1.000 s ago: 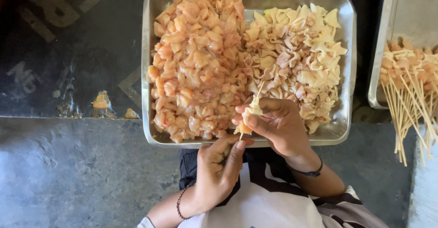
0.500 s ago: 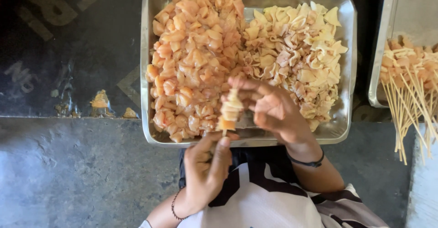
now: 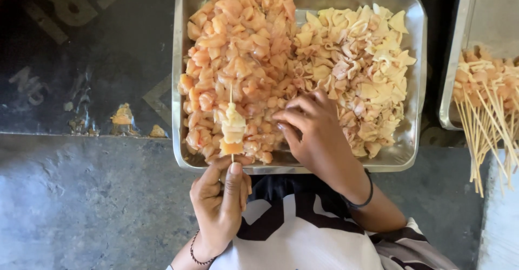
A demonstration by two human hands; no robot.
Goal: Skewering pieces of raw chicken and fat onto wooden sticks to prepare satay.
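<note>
I see my left hand [image 3: 220, 205] pinching a thin wooden skewer [image 3: 232, 131] upright at its lower end, a few pale meat pieces already threaded. My right hand [image 3: 312, 135], fingers curled, dips into the metal tray [image 3: 184, 75] at the skewer's three o'clock, apparently picking a pink chicken cube [image 3: 238, 59]; its grip is hidden. Next calls for pushing another piece onto the point.

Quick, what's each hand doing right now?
Left hand: shut on the skewer.
Right hand: fingers in the meat, grip cannot be told.
</note>
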